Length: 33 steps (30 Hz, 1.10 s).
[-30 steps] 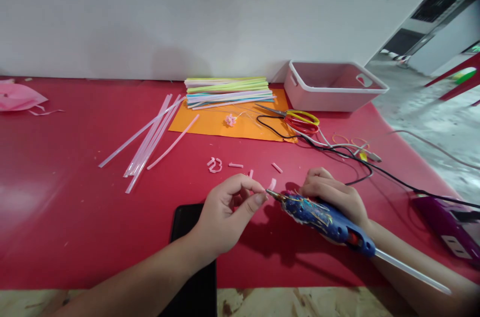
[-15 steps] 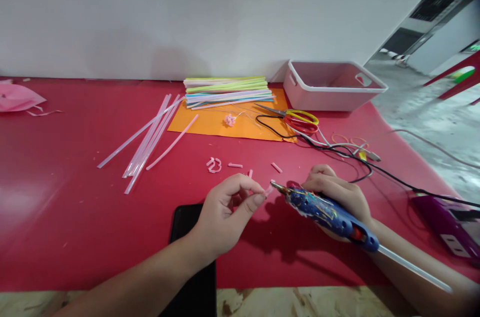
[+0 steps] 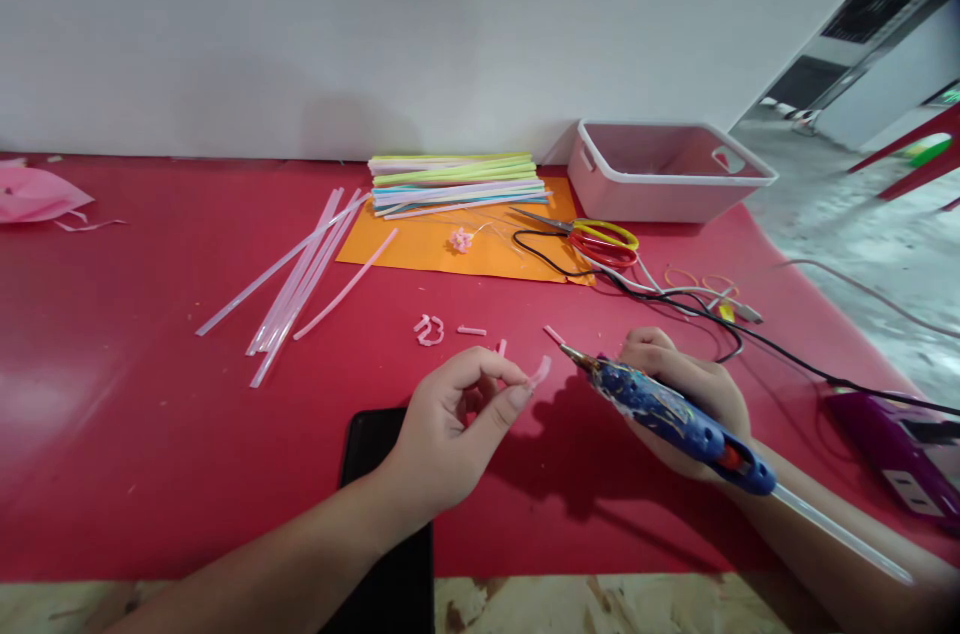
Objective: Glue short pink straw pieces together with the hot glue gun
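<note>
Between thumb and forefinger my left hand (image 3: 457, 424) pinches a small piece of pink straw (image 3: 541, 372), curved at its free end. My right hand (image 3: 686, 394) is wrapped round a blue hot glue gun (image 3: 667, 414), its metal nozzle pointing left and apart from the pink piece. A clear glue stick (image 3: 840, 534) sticks out of the gun's back. Beyond my hands lie several short cut pink pieces (image 3: 472, 331) on the red tabletop (image 3: 187, 454). A small pink flower shape (image 3: 460, 240) rests on an orange sheet (image 3: 405, 249).
Long pink straws (image 3: 304, 274) lie at left, near a pink mask (image 3: 37, 195). A bundle of coloured straws (image 3: 457, 179), scissors (image 3: 604, 239) and a pink basket (image 3: 667, 184) are at the back. Cables (image 3: 675, 294) run right to a purple power strip (image 3: 892, 459). A black phone-like slab (image 3: 375, 444) lies under my left forearm.
The glue gun in my right hand has drawn back to the right, its nozzle leaving the pink piece. My left hand has stayed nearly still.
</note>
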Tool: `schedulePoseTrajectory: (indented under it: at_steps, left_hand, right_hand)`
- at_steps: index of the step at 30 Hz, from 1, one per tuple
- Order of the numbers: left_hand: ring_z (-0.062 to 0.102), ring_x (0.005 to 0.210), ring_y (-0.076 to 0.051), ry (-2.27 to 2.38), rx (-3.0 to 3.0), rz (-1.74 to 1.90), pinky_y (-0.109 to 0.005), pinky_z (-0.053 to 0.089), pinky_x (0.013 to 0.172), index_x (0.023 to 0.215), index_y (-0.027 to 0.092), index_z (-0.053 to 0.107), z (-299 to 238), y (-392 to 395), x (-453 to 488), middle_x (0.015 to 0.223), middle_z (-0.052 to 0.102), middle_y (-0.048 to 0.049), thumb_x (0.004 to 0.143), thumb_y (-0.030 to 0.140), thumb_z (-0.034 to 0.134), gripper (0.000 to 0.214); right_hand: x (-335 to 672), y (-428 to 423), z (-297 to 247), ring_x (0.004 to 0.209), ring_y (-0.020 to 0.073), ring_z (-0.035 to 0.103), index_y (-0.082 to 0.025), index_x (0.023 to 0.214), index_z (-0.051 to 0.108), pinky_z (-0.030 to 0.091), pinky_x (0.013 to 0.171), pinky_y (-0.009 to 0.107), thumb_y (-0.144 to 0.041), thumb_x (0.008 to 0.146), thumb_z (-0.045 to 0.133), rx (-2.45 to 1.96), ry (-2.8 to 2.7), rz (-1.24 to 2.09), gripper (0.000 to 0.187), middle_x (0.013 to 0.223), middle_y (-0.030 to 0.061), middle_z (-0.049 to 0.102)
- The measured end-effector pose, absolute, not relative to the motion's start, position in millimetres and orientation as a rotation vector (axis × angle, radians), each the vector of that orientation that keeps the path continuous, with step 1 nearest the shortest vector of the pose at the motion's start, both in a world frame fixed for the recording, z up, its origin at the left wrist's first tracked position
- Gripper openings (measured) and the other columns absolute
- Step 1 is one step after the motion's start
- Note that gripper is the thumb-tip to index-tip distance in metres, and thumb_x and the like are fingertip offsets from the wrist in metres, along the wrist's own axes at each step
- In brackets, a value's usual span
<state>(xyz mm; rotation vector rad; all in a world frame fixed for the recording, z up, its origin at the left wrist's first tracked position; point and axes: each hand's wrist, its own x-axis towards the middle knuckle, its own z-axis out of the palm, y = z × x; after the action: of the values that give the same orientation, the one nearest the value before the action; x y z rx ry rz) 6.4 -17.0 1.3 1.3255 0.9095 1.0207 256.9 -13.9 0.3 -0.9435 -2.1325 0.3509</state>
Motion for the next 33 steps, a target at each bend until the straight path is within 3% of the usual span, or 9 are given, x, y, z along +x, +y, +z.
schedulePoseTrajectory:
  at_steps: [4,8,33]
  left_hand:
    - [0.046,0.061,-0.011,0.931,1.32,1.005,-0.023,0.037,0.056,0.088,0.018,0.061,1.8,-16.6,5.8,0.069,0.052,0.0014,0.09,0.033,0.063,0.015]
    - [0.047,0.06,-0.011,0.923,1.33,1.001,-0.023,0.037,0.056,0.088,0.017,0.062,1.7,-15.9,5.7,0.071,0.053,0.0009,0.09,0.033,0.062,0.016]
    - [0.047,0.062,-0.009,0.887,1.376,1.099,-0.022,0.038,0.057,0.085,0.019,0.057,-2.9,-16.6,5.4,0.073,0.052,0.0026,0.093,0.023,0.059,0.01]
  right_hand:
    - [260.4,-11.9,-7.0,0.062,0.0143,0.056,-0.023,0.097,0.058,0.045,0.08,0.038,-0.02,0.094,0.054,-0.852,-2.226,0.374,0.005,0.073,-0.0001,0.063]
    - [259.7,-13.3,-13.6,0.065,0.0146,0.056,-0.022,0.096,0.059,0.043,0.084,0.04,-0.027,0.1,0.049,-0.928,-2.22,0.364,0.011,0.074,0.0008,0.062]
    - [258.3,-16.5,-12.8,0.067,0.0171,0.059,-0.024,0.1,0.058,0.042,0.086,0.04,-0.025,0.099,0.047,-1.031,-2.242,0.264,0.01,0.077,0.0018,0.066]
